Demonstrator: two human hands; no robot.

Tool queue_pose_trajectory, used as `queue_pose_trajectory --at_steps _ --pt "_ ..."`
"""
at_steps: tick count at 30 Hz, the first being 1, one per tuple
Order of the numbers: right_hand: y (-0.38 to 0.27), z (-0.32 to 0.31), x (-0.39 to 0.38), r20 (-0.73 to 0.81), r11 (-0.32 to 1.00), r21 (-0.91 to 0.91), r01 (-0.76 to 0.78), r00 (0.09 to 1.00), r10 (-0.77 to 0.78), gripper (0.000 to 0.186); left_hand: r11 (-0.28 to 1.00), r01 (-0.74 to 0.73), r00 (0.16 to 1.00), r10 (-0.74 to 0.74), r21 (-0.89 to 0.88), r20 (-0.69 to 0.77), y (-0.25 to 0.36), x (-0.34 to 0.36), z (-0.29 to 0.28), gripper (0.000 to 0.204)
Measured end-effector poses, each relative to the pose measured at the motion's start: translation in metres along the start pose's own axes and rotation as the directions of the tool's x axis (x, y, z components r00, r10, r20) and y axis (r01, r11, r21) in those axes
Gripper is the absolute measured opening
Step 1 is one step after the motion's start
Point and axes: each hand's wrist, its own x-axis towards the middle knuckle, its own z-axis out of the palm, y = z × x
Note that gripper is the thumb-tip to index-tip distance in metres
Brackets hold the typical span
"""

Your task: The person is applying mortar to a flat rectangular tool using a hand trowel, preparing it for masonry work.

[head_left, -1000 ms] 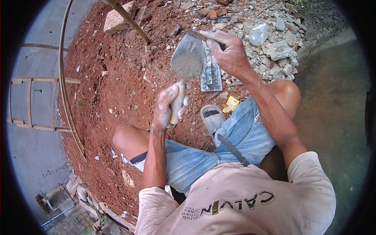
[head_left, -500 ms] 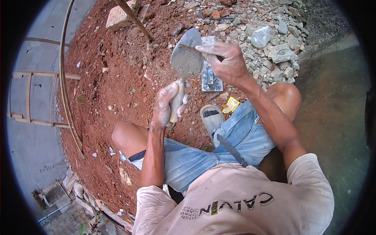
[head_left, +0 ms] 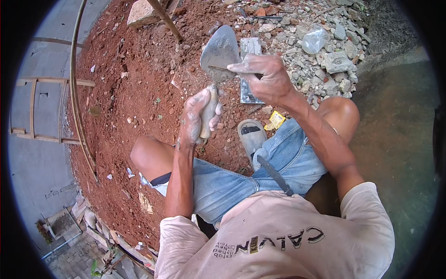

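Observation:
My left hand [head_left: 200, 116] is closed round the dusty pale handle [head_left: 208, 114] of a pointing trowel, whose cement-smeared grey blade [head_left: 218, 46] tilts up beyond it. My right hand [head_left: 267, 79] grips a thin dark strip [head_left: 216, 68], material unclear, laid across the lower part of that blade, with the index finger stretched along it. Both hands are coated in pale dust. Behind them a rectangular steel float [head_left: 251, 46] lies on the ground, partly hidden by my right hand. A grey sandal [head_left: 252, 139] and a small yellow packet [head_left: 275, 120] are below.
Red soil [head_left: 116, 153] spreads left toward bamboo poles [head_left: 74, 93], a wooden frame [head_left: 32, 107] and grey concrete [head_left: 42, 172]. Pale rubble [head_left: 337, 63] with a plastic bag [head_left: 314, 41] lies upper right, a stone block [head_left: 141, 14] upper left. Murky greenish water or wet floor [head_left: 390, 139] borders the right.
My left hand and the trowel have risen slightly in view. My right hand and the strip have slid down the blade, from its upper edge to near its lower part.

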Motion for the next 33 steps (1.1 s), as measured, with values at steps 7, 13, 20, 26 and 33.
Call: queue_pose_trajectory --at_steps 7,13,20,26,33 --pt "-0.007 0.002 0.005 -0.09 0.997 0.079 -0.023 0.996 0.03 0.032 0.999 -0.026 1.0 0.026 0.025 0.001 0.006 -0.003 0.002 0.048" --pt "-0.005 0.001 0.003 -0.033 0.999 0.032 -0.016 0.999 0.017 0.03 1.0 -0.003 1.0 0.004 0.013 -0.018 0.003 -0.002 -0.003 0.044" --pt "-0.009 -0.002 -0.002 0.117 0.999 0.043 -0.001 0.993 -0.004 0.026 0.996 -0.084 0.994 0.084 -0.001 -0.067 0.005 0.0 -0.009 0.05" --pt "-0.021 -0.008 0.001 0.087 0.995 -0.032 -0.1 0.991 0.102 0.023 0.994 -0.111 0.985 0.113 0.024 -0.127 0.007 0.001 -0.016 0.044" --pt "-0.012 -0.004 0.003 0.07 0.998 -0.045 -0.045 0.996 0.048 0.019 0.994 -0.086 0.993 0.091 0.062 -0.074 0.008 -0.001 -0.01 0.05"
